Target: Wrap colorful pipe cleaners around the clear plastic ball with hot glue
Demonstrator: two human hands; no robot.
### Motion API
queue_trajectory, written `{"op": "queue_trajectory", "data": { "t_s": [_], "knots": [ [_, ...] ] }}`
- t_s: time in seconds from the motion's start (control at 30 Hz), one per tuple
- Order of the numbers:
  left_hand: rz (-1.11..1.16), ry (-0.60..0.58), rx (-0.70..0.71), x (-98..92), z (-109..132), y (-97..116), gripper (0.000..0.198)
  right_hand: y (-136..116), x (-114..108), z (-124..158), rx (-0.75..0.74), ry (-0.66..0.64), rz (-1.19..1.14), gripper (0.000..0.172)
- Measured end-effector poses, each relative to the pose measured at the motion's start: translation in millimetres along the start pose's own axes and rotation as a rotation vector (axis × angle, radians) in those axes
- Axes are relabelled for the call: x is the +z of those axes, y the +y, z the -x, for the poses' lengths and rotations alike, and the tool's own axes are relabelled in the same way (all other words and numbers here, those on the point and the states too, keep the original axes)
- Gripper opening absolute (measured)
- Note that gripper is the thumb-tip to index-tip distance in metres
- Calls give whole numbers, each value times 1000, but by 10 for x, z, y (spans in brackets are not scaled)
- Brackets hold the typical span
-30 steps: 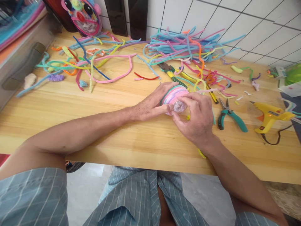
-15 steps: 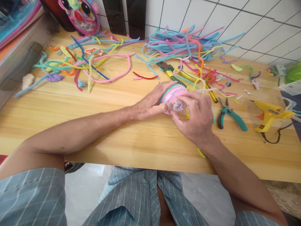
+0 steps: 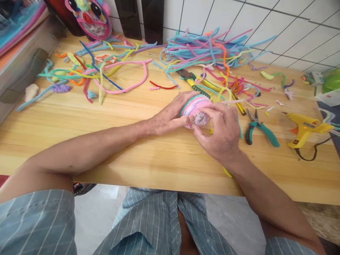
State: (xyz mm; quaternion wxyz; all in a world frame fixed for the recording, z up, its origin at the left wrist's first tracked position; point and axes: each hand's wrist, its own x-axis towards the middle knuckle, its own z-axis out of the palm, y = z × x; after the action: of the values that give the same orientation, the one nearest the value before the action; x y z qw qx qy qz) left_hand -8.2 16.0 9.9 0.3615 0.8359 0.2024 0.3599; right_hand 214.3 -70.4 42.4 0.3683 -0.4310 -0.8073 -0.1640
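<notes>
Between my hands is a rounded piece wrapped in pipe cleaners [image 3: 195, 106], banded in pink, lilac and teal, with a clear, shiny part on the side toward me. My left hand [image 3: 174, 115] is closed round its left side, the thumb lying across the near edge. From the right, my right hand [image 3: 221, 129] grips the rim by the clear part with thumb and fingers. Just behind the piece lie pliers with green-and-yellow handles [image 3: 193, 82] and a yellow utility knife [image 3: 240, 105]. Teal-handled pliers [image 3: 261, 131] rest to the right of my right hand.
A yellow glue gun [image 3: 302, 129] with a black cord lies at the right. A large pile of pipe cleaners [image 3: 191, 51] is against the tiled wall. Loose pipe cleaners [image 3: 127, 90] spread over the left back. A decorated figure [image 3: 92, 21] stands behind them, near a plastic bin [image 3: 29, 63].
</notes>
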Motion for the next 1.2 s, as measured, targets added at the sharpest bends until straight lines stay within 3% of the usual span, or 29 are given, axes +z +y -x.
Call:
{"op": "queue_trajectory", "data": {
  "t_s": [0.17, 0.57, 0.7, 0.97, 1.2],
  "knots": [
    [18, 7, -54, 10, 11, 30, 84, 9, 22, 11, -16, 26, -18, 39],
    [20, 12, -39, 22, -7, 3, 81, 17, 6, 44, 2, -17, -53, 43],
    [38, 8, -55, 14, -12, 9, 83, 42, -21, 50, 14, -62, -78, 38],
    [37, 18, -23, 31, -28, -16, 85, 30, 29, 26, -57, 14, 47, 29],
    [6, 28, -33, 31, -21, 19, 87, 38, 16, 35, -41, -9, 24, 30]
  ]
}}
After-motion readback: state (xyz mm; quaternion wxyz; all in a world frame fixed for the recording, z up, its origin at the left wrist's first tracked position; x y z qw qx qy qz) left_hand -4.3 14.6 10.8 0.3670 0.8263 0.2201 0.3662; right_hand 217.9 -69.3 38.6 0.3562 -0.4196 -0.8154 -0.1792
